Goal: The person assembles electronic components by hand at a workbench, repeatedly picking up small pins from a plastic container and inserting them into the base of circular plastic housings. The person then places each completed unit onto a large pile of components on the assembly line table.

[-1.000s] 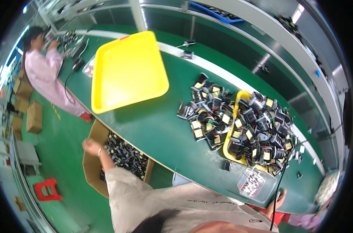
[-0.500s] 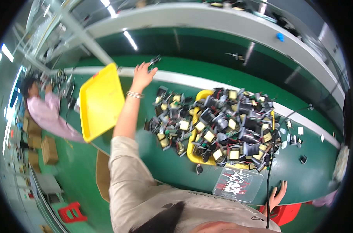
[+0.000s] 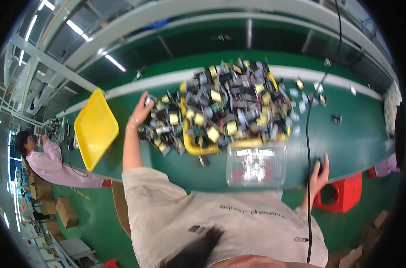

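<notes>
At the left edge of a heap of small electronic parts point(image 3: 169, 119), my left hand point(image 3: 141, 111) has its fingers curled about a small grey part point(image 3: 150, 101). The heap mixes grey and black pieces with yellow pads and thin wires. Much of it fills a yellow tray point(image 3: 198, 150) and spills out to the left. Near the table's front edge on the right is my right hand point(image 3: 318, 178), fingers apart; a dark patch between finger and thumb is too blurred to name. Left of that hand lies a clear plastic box point(image 3: 278, 175) with small white and red pieces inside.
A yellow tray point(image 3: 95, 129) leans upright at the left. A black cable point(image 3: 308, 147) hangs before the right side. Loose parts, including a black one point(image 3: 336, 118), lie right of the heap. A red stool point(image 3: 344, 194) stands below. Another person point(image 3: 46, 163) works far left.
My left hand has drawn back from a small part on the far ledge to the heap's left edge. The view has turned; my right hand stays by the front edge.
</notes>
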A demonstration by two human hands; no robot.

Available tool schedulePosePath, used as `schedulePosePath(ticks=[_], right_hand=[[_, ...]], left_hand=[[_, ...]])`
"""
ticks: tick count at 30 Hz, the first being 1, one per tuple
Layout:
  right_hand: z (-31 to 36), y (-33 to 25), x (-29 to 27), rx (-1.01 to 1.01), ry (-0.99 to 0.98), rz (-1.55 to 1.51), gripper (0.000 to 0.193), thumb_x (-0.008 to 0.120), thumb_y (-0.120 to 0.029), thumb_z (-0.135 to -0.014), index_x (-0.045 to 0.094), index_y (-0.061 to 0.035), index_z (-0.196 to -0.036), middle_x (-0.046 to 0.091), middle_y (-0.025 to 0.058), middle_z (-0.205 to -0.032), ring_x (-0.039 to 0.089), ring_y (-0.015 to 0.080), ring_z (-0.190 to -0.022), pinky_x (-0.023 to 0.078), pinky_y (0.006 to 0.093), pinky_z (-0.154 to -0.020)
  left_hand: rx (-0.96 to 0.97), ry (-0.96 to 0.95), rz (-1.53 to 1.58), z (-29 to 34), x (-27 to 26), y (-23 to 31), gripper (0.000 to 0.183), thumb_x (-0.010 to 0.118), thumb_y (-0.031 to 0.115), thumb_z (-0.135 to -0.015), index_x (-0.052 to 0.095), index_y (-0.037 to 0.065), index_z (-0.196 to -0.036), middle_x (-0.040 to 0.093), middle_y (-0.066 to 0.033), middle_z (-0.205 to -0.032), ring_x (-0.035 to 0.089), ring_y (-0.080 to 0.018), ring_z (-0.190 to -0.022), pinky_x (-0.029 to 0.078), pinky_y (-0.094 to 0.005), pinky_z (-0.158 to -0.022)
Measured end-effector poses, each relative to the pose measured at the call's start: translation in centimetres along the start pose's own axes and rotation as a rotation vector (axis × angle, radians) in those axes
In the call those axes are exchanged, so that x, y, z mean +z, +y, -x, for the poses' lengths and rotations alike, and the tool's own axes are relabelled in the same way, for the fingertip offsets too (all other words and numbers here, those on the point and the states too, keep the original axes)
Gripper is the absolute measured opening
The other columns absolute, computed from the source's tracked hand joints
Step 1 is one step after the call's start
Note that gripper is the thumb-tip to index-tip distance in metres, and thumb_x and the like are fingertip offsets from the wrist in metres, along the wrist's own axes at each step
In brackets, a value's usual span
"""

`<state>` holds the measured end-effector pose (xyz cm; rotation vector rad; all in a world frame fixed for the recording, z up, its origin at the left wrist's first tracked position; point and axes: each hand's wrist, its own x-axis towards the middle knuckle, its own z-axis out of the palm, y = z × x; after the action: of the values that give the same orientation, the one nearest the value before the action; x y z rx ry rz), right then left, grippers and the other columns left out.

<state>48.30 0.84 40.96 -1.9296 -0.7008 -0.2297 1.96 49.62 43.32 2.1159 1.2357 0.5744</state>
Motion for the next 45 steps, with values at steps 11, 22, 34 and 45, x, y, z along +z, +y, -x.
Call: schedulePosePath(ticks=[11,22,34,45], right_hand=[[7.0,-7.0,1.9,0.194,-0.312,-0.706,0.045,0.051,-0.013,-0.09,0.04,0.0015,-0.131,0.045,0.0133,-0.133,0.042,0.0238,-0.123,0.029,0.0333,-0.104],[2.3,-13.9,5.2,-0.712,-0.42,-0.125,0.034,0.06,-0.004,-0.071,0.061,-0.0107,-0.104,0.061,0.0102,-0.095,0.058,0.0288,-0.091,0.047,0.0365,-0.073],[2.1,-14.3,10.0,-1.197,-0.846,0.316,0.064,0.054,-0.009,-0.071,0.041,-0.0208,-0.132,0.054,0.0009,-0.066,0.056,0.0194,-0.066,0.044,0.0303,-0.061],[-0.4,-17.6,6.6,-0.765,-0.931,-0.03,0.059,0.059,-0.003,-0.072,0.048,-0.0176,-0.128,0.06,0.0053,-0.077,0.061,0.0232,-0.07,0.049,0.0357,-0.065]], left_hand=[[0.336,0.603,-0.11,12.6,2.2,12.8,0.024,0.055,0.017,-0.088,0.062,0.006,-0.108,0.055,-0.0128,-0.121,0.053,-0.0243,-0.106,0.042,-0.0308,-0.087],[0.51,0.359,-0.082,20.9,10.9,23.8,0.017,0.064,0.01,-0.076,0.067,0.008,-0.093,0.062,-0.0053,-0.096,0.051,-0.025,-0.093,0.039,-0.0341,-0.086],[0.417,0.283,-0.102,21.5,8.2,23.6,0.012,0.064,0.009,-0.077,0.068,0.007,-0.087,0.064,-0.0063,-0.095,0.055,-0.0257,-0.093,0.042,-0.0351,-0.084],[0.686,0.068,-0.33,11.8,9.8,27.3,0.033,0.073,0.019,-0.065,0.061,0.01,-0.094,0.058,-0.0017,-0.098,0.05,-0.0247,-0.093,0.042,-0.0361,-0.081]])
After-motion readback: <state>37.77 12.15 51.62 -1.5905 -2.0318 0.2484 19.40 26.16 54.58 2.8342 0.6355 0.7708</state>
